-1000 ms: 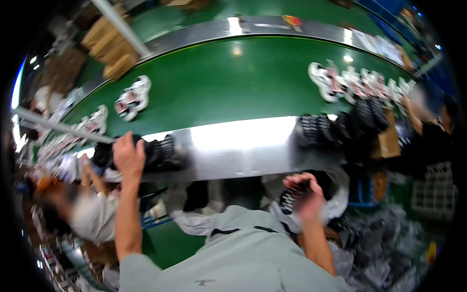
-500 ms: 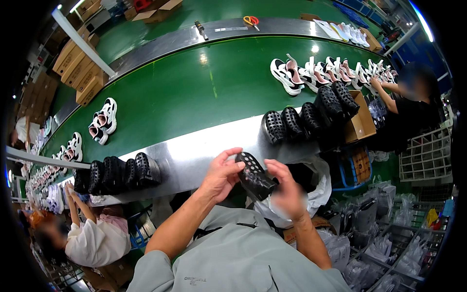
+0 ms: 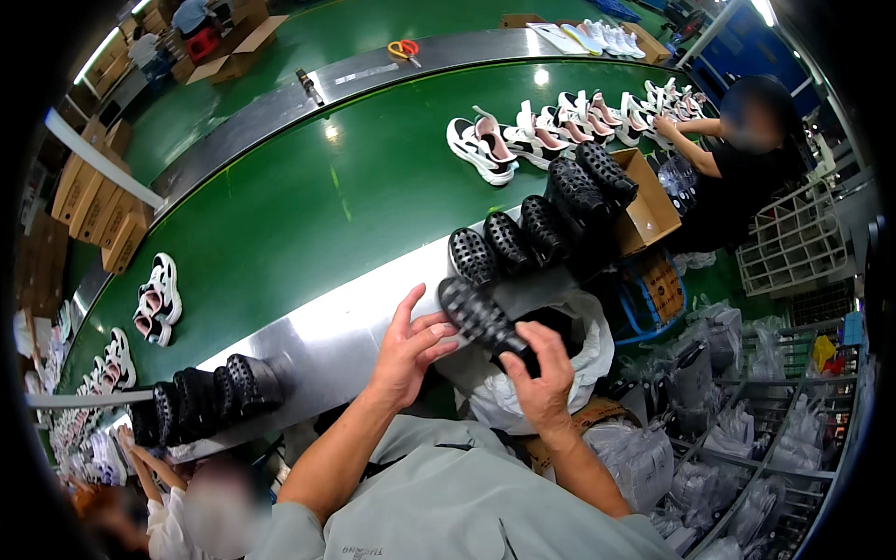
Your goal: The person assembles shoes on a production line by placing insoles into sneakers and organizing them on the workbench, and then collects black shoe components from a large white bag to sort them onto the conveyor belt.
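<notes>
My right hand [image 3: 544, 378] grips a black perforated shoe tree [image 3: 474, 313] by its narrower end, thumb and fingers closed round it. The shoe tree tilts over the near metal edge, its rounded, hole-covered end pointing up and left. Beside that end is my left hand [image 3: 409, 353], fingers spread and holding nothing; I cannot tell whether a fingertip touches the shoe tree. Just beyond stands a row of similar black shoe trees [image 3: 510, 243]. More black shoe trees [image 3: 245, 383] stand on the metal ledge at the left.
White-and-black sneakers [image 3: 481, 149] line the green belt [image 3: 308, 224]. A cardboard box [image 3: 651, 201] stands right of the shoe trees. Below my right hand hangs a white plastic bag [image 3: 593, 350]. Co-workers work on both sides. Scissors [image 3: 404, 50] lie on the far ledge.
My left hand has let go of the shoe tree and opened. My right hand now grips its narrow end, and the shoe tree has turned. The view has swung right.
</notes>
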A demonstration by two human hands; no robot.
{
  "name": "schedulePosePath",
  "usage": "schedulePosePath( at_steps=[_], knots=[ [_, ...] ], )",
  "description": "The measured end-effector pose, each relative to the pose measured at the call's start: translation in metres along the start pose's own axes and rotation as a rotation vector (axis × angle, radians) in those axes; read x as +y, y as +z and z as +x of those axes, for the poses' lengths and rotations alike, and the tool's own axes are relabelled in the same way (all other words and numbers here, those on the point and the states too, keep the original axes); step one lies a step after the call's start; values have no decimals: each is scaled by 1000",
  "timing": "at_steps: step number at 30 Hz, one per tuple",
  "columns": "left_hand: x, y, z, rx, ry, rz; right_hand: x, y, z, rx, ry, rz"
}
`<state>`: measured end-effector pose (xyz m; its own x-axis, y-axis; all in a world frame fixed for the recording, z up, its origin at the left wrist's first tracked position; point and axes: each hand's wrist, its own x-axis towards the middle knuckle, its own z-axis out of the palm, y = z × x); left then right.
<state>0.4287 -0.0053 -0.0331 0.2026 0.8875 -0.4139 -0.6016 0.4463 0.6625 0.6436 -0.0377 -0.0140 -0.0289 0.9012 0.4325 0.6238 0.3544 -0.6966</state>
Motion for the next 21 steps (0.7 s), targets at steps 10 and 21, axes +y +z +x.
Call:
schedulePosePath(
  at_steps=[10, 21],
  knots=[
    [-25, -67, 25, 107, -246, 456, 115, 6, 89, 285, 67, -353],
    [-16, -88, 36, 25, -308, 641, 130, 29, 105, 264, 41, -608]
  ],
)
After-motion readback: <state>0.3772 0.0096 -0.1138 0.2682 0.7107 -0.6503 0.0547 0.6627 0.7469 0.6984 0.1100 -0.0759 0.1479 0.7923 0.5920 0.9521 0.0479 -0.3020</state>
